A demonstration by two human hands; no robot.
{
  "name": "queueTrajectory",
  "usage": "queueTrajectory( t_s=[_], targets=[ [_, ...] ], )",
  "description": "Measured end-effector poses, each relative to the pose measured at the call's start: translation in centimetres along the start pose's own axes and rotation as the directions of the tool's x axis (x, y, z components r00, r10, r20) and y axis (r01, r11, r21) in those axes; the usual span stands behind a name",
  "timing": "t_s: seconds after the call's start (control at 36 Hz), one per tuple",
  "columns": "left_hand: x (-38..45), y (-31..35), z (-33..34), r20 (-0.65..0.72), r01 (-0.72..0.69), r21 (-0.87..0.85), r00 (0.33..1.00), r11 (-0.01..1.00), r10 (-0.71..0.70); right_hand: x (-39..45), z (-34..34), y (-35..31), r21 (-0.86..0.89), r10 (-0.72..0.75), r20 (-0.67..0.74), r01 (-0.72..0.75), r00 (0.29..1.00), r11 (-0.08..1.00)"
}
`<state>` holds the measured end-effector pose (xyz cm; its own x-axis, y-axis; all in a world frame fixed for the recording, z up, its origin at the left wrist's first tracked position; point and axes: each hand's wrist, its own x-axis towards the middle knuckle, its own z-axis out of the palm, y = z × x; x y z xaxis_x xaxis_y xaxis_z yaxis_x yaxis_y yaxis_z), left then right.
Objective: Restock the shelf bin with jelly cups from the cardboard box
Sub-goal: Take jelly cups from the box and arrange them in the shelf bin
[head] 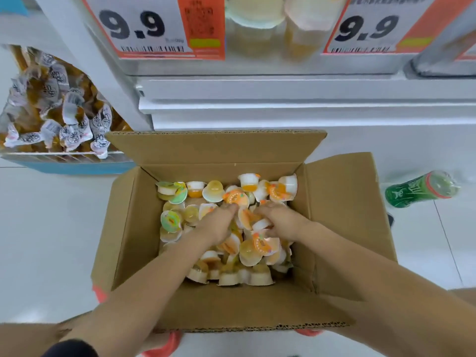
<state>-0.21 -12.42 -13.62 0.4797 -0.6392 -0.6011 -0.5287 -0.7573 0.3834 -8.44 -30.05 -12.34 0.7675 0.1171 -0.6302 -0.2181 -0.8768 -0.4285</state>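
Note:
An open cardboard box (128, 228) stands on the white floor, holding several small jelly cups (190, 191) with orange, yellow and green lids. Both my hands are down inside the box among the cups. My left hand (219, 222) lies palm down on the pile, its fingers dug in and curled round cups. My right hand (280, 220) is beside it, fingers curled into the cups too. The shelf bin (255, 34) shows above, between two price tags, with pale jelly cups behind its clear front.
A green bottle (419, 189) lies on the floor right of the box. A bin of wrapped brown snacks (51, 106) stands at the left. White shelf ledges (283, 99) run behind the box. Price tags (144, 27) reading 9.9 hang overhead.

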Motion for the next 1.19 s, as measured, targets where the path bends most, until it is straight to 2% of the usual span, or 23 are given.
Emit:
queueTrajectory(
  t_s=[0.19,0.33,0.42,0.5,0.56,0.58,0.64,0.72,0.81,0.86,0.89,0.97,1.0,1.06,1.14,1.19],
  targets=[
    [3.0,0.5,1.4,-0.015,-0.044,0.006,0.999,0.999,0.044,1.8,-1.3,0.5,0.114,-0.05,0.112,0.037,0.992,0.993],
    [3.3,0.7,1.5,-0.02,-0.045,-0.102,0.999,0.994,0.043,1.7,-1.5,0.6,0.381,0.004,0.051,-0.023,0.999,0.924],
    [2.4,0.9,0.6,-0.048,-0.043,-0.276,0.998,0.96,0.031,1.3,-2.0,0.2,0.608,0.131,0.02,-0.116,0.991,0.785],
    [0.9,0.8,-1.6,-0.117,-0.054,-0.444,0.993,0.895,0.002,0.4,-3.1,-0.5,0.815,0.253,0.02,-0.162,0.967,0.557],
    [-0.4,1.0,-3.6,-0.097,-0.042,-0.552,0.995,0.833,-0.014,-0.5,-4.1,-0.8,0.889,0.282,0.039,-0.162,0.959,0.427],
    [-1.1,1.1,-4.7,-0.07,-0.025,-0.603,0.997,0.797,-0.022,-1.0,-4.7,-1.1,0.904,0.283,0.033,-0.149,0.959,0.401],
    [-2.5,1.7,-6.8,-0.061,-0.018,-0.667,0.998,0.745,-0.03,-2.0,-6.1,-2.1,0.89,0.293,0.0,-0.134,0.956,0.437],
    [-5.0,3.3,-9.7,-0.102,-0.051,-0.696,0.994,0.716,-0.028,-4.3,-8.9,-4.3,0.795,0.281,-0.041,-0.139,0.959,0.591],
    [-8.3,5.4,-12.5,-0.129,-0.081,-0.722,0.991,0.687,-0.019,-7.4,-11.9,-6.9,0.758,0.246,-0.123,-0.069,0.961,0.649],
    [-10.8,7.1,-14.0,-0.147,-0.129,-0.804,0.989,0.58,0.017,-9.5,-13.5,-9.0,0.749,0.197,-0.196,0.017,0.961,0.663],
    [-12.0,7.8,-14.6,-0.156,-0.152,-0.85,0.987,0.504,0.034,-10.6,-14.2,-10.0,0.775,0.167,-0.22,0.068,0.961,0.629],
    [-15.6,9.6,-16.3,-0.225,-0.235,-0.911,0.972,0.338,0.068,-13.8,-15.7,-13.0,0.897,0.033,-0.21,0.179,0.977,0.404],
    [-16.6,10.0,-16.7,-0.246,-0.255,-0.918,0.967,0.305,0.066,-14.8,-15.9,-13.6,0.9,-0.026,-0.227,0.22,0.974,0.377],
    [-18.3,10.7,-17.2,-0.265,-0.276,-0.931,0.961,0.238,0.077,-16.3,-16.1,-13.9,0.843,-0.107,-0.315,0.33,0.943,0.424],
    [-19.7,11.1,-17.7,-0.248,-0.258,-0.961,0.963,0.099,0.103,-17.4,-16.4,-13.9,0.64,-0.196,-0.443,0.461,0.875,0.615],
    [-20.2,11.1,-18.1,-0.233,-0.232,-0.972,0.966,-0.019,0.108,-17.6,-16.7,-13.9,0.571,-0.235,-0.483,0.507,0.844,0.646]
  ],
)
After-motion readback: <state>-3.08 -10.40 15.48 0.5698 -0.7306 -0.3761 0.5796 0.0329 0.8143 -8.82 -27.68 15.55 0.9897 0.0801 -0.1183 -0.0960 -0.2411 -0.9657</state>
